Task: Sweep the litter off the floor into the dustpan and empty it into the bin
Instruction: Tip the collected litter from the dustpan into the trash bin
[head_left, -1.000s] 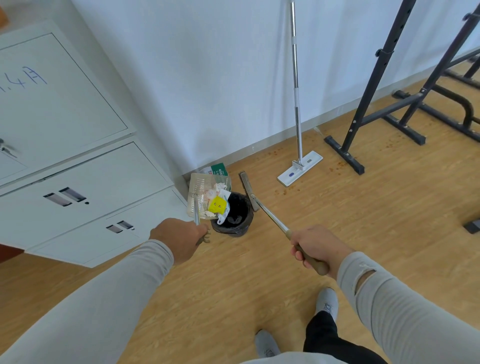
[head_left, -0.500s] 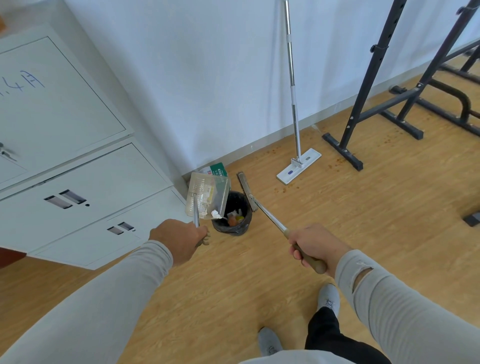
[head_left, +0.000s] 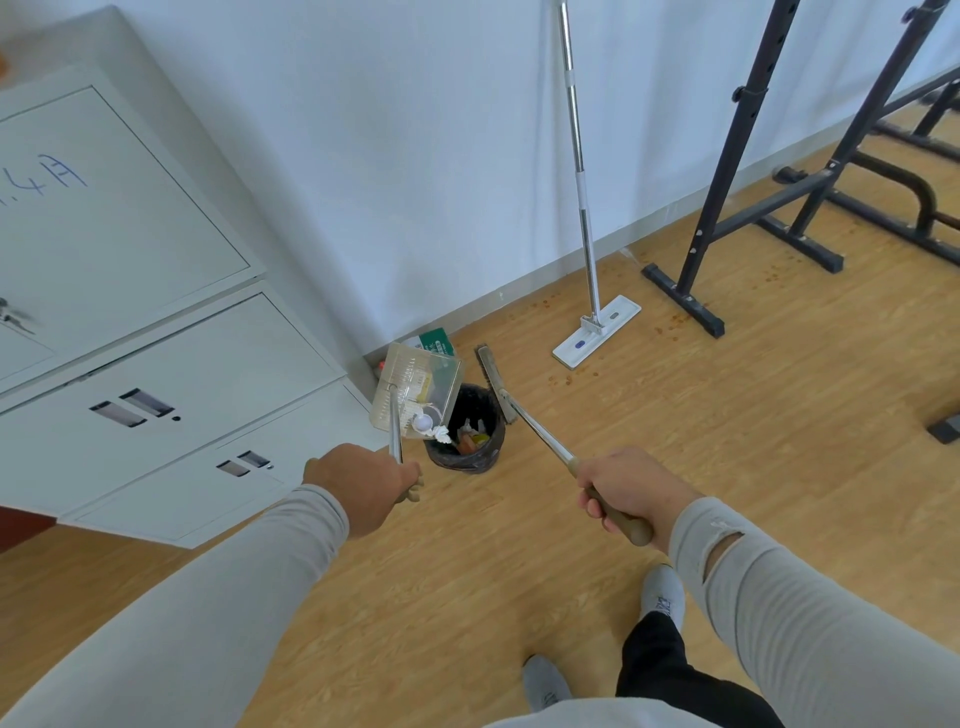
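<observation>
Emptied since, dustpan (head_left: 415, 392) tilts over bin (head_left: 467, 431), beyond both hands.

Grey metal cabinet (head_left: 130, 322) at left, flat mop (head_left: 587, 249) leaning on wall, black rack (head_left: 737, 171) at right

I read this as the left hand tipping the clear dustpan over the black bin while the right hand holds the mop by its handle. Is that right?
Not quite. The right hand holds the broom, not the mop, which leans untouched against the wall. The rest stands: the left hand tips the clear dustpan over the black bin. The head view shows it.
</observation>
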